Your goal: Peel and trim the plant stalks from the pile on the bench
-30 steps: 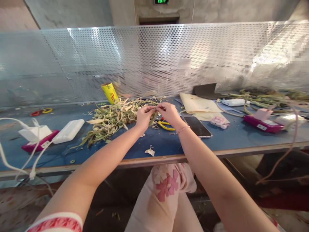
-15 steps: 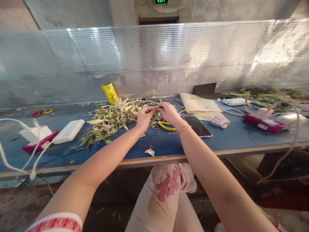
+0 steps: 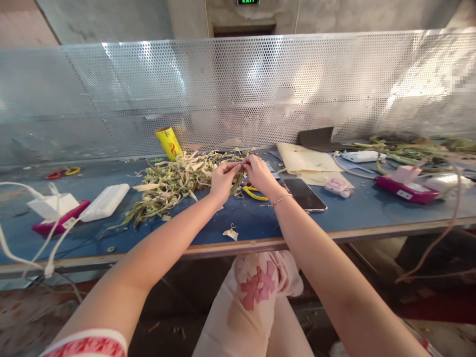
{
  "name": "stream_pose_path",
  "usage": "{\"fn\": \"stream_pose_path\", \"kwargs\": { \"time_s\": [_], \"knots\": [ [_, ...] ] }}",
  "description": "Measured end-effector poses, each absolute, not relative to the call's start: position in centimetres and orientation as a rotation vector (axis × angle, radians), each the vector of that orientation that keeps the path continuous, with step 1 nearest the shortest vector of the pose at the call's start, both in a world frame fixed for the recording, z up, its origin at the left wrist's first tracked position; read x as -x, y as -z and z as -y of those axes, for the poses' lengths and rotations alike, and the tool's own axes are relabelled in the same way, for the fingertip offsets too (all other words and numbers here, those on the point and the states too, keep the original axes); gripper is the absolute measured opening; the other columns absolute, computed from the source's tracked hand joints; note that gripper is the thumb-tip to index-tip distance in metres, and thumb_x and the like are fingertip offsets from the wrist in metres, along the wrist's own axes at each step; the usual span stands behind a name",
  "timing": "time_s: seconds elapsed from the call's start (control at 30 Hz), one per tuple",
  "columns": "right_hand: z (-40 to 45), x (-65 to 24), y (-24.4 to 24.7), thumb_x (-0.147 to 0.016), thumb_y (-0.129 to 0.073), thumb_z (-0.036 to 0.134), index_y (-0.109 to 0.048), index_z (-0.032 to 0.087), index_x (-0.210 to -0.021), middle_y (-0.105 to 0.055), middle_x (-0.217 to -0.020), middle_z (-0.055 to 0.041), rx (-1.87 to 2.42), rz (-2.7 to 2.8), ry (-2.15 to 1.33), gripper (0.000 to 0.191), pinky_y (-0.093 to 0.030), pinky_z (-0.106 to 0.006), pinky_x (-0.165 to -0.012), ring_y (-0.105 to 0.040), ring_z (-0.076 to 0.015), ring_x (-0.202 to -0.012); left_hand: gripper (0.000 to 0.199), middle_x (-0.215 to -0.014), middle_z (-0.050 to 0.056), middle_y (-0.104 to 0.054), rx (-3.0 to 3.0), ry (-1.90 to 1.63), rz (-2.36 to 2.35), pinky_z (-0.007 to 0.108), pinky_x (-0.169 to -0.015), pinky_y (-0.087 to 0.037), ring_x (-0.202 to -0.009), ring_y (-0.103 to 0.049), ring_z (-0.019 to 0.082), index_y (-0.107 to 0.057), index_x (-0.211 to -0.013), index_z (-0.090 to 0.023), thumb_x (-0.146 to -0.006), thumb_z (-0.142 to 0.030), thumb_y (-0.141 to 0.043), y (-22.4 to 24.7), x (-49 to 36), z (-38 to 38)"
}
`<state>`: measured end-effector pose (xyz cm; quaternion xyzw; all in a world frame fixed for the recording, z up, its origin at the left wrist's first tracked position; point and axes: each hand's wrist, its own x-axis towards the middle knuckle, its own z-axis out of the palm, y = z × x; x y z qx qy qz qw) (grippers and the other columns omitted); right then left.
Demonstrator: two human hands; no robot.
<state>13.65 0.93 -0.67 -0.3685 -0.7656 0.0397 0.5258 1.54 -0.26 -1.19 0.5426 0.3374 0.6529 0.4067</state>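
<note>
At the middle of the table, my left hand (image 3: 223,179) and my right hand (image 3: 256,171) meet fingertip to fingertip. Both are closed in a pinch around a piece of dried plant (image 3: 236,185), whose greenish leafy end hangs below the fingers. The rest of that piece is hidden by my fingers. A tangled heap of dried plant stalks and leaves (image 3: 178,178) spreads to the left of and behind my left hand. Under my right wrist, a yellow-handled tool (image 3: 256,193) lies partly covered. A black-screened phone (image 3: 305,194) rests just right of my right wrist.
Power strips (image 3: 52,225) with cables lie left, beside a white power bank (image 3: 105,202). A yellow tube (image 3: 168,143) leans near the perforated metal panel (image 3: 238,94). To the right are cardboard (image 3: 308,159), a pink case (image 3: 336,186) and another magenta power strip (image 3: 407,190).
My right hand has shifted very slightly left and up. The left hand stays almost in place, and both remain pinched together on the plant piece.
</note>
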Motion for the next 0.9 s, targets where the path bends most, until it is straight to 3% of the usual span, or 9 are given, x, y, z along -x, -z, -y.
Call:
{"fn": "stream_pose_path", "kwargs": {
  "time_s": [0.37, 0.9],
  "knots": [
    [-0.95, -13.29, 0.87, -0.077, -0.038, 0.013, -0.041, 0.020, -0.070, -0.054, -0.075, -0.0046, 0.888, 1.773, -0.079, 0.011, -0.041, -0.034, -0.075, -0.048, -0.0159, -0.075, 0.016, -0.058, 0.000, -0.058, -1.337, -1.648, -0.865, 0.019, -0.043, -0.029, -0.047, -0.044, 0.005, -0.063, -0.070, -0.015, -0.060, -0.027, -0.066, 1.11, -1.54, 0.06],
    [0.01, -13.46, 0.16, -0.070, -0.049, 0.014, -0.052, 0.018, -0.074, -0.059, -0.076, -0.0051, 0.903, 1.797, -0.155, 0.006, -0.043, -0.033, -0.071, -0.053, -0.0161, -0.072, 0.015, -0.054, -0.002, -0.054, -1.297, -1.662, -0.873, 0.018, -0.041, -0.027, -0.042, -0.037, 0.003, -0.064, -0.070, -0.015, -0.060, -0.025, -0.066, 0.69, -1.44, 0.33]
  ]
}}
